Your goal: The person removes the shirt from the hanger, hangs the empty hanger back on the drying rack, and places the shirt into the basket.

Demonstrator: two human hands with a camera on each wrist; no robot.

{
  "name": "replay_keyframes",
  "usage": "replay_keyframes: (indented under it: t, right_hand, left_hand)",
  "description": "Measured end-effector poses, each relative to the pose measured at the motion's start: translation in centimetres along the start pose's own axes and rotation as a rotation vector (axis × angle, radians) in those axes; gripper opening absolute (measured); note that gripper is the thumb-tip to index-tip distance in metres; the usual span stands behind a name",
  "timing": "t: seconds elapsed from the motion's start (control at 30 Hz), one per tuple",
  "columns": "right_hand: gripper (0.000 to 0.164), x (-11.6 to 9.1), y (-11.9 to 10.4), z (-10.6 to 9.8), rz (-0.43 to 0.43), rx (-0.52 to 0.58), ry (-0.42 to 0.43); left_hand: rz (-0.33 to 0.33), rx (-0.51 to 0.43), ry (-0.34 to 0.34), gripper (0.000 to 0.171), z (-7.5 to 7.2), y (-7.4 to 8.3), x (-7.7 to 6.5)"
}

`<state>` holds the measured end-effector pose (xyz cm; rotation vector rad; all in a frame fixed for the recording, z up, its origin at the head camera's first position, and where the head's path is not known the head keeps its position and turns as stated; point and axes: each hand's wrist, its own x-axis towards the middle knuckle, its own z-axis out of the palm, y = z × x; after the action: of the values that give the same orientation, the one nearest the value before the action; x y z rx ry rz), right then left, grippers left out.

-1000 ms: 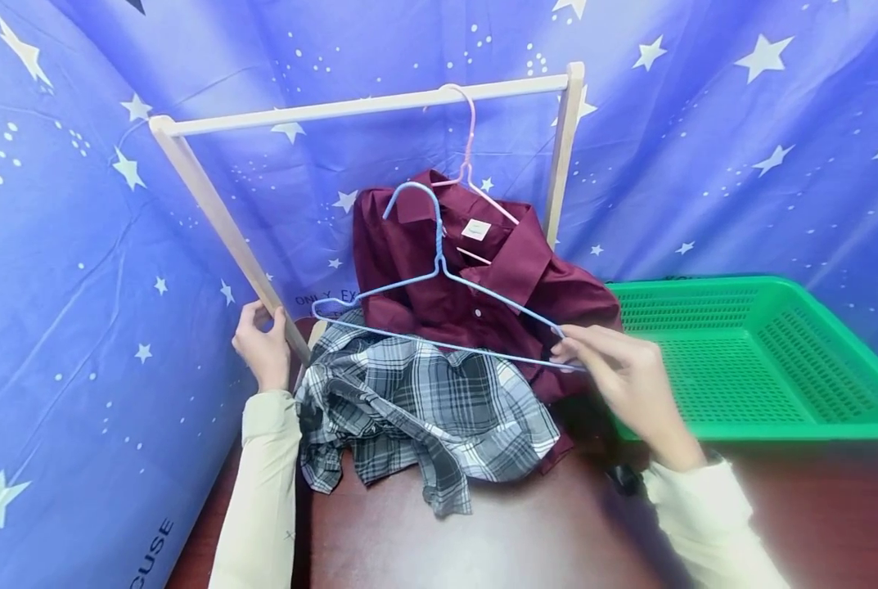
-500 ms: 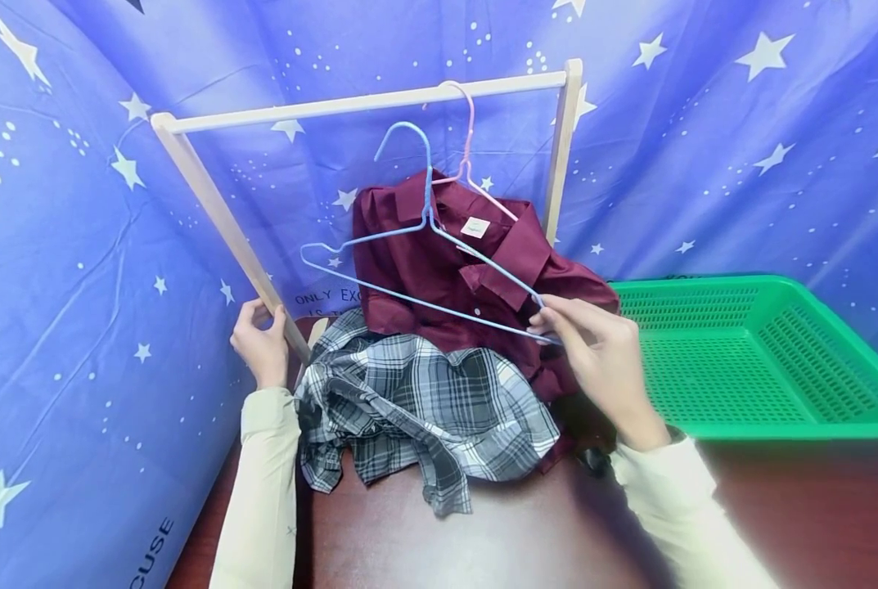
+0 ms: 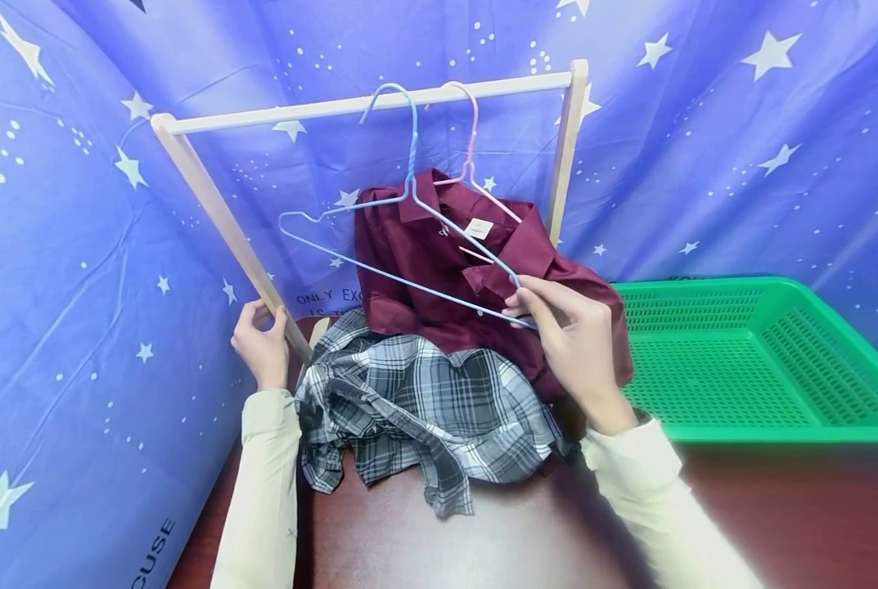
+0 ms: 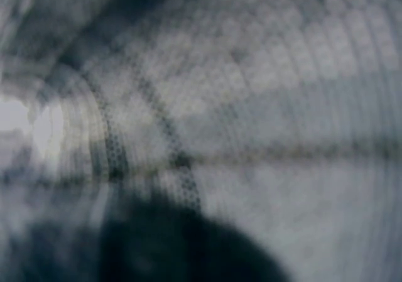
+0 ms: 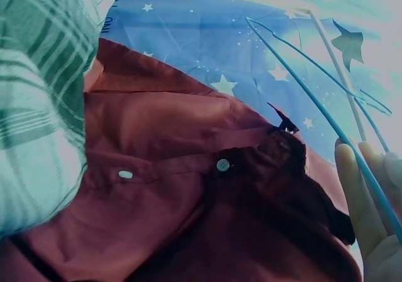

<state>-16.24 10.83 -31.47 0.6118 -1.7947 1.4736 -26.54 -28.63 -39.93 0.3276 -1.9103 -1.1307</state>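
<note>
My right hand (image 3: 574, 343) pinches a blue wire hanger (image 3: 412, 164) by its right corner. The hanger's hook is raised and overlaps the wooden rail (image 3: 299, 114) in the head view. In the right wrist view, fingers (image 5: 358, 194) lie along the hanger wire (image 5: 333, 125). With thumb and fingers, my left hand (image 3: 263, 348) grips the rack's left post (image 3: 218, 217). A maroon shirt (image 3: 409, 262) hangs behind on a pink hanger (image 3: 473, 131) hooked over the rail. Blurred, close-up cloth (image 4: 282, 125) fills the left wrist view, hiding that hand.
A grey-and-white plaid shirt (image 3: 453, 393) lies crumpled on the brown table (image 3: 497, 540) in front of the maroon shirt. To the right stands a green perforated basket (image 3: 763, 425). A blue star-printed curtain (image 3: 704, 204) surrounds the rack at the back and left.
My right hand has lifted the blue hanger up and to the left, so its hook has risen from in front of the maroon collar to the rail's height. My left hand stays on the post.
</note>
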Motion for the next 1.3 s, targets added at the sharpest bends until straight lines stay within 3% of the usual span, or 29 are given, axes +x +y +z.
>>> replay_keyframes:
  t: [0.57, 0.97, 1.3]
  right_hand:
    - [0.018, 1.1, 0.3, 1.9, 0.047, -0.046, -0.002]
    - [0.018, 2.1, 0.0, 2.5, 0.022, -0.04, 0.021]
    - [0.019, 2.0, 0.3, 3.1, 0.018, -0.068, -0.022]
  left_hand:
    - [-0.011, -0.009, 0.002, 0.021, 0.0, 0.1, 0.1]
    - [-0.019, -0.026, 0.002, 0.021, 0.1, 0.0, 0.1]
    - [-0.027, -0.027, 0.002, 0.021, 0.1, 0.0, 0.0]
